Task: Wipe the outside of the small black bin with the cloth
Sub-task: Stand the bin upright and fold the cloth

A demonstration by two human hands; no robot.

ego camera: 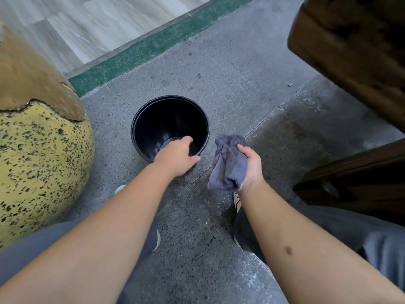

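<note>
Two bare forearms reach forward from the bottom of the head view, over grey trouser knees at the lower corners. Between them shows speckled grey floor (230, 69), with shoe tips beside the wrists.

Ahead of the left arm, the left hand (177, 157) grips the near rim of the bin (153, 119): its fingers curl over the edge and into the opening, while the thumb lies against the outer wall. That bin is small, black and round, and stands upright on the floor at the centre of the view, its mouth open to the camera and its inside bare.

Just to the right of the bin, apart from it, the right hand (252, 163) is closed round a bunched grey-blue cloth (228, 163). Its thumb presses across the front of the cloth, which sticks out above and below the fist and hangs clear of the floor.

At the left edge bulges a large yellow-brown speckled pot (39, 139). Dark wooden furniture (355, 51) fills the upper right and right side. A green strip (153, 44) crosses the floor beyond the bin.
</note>
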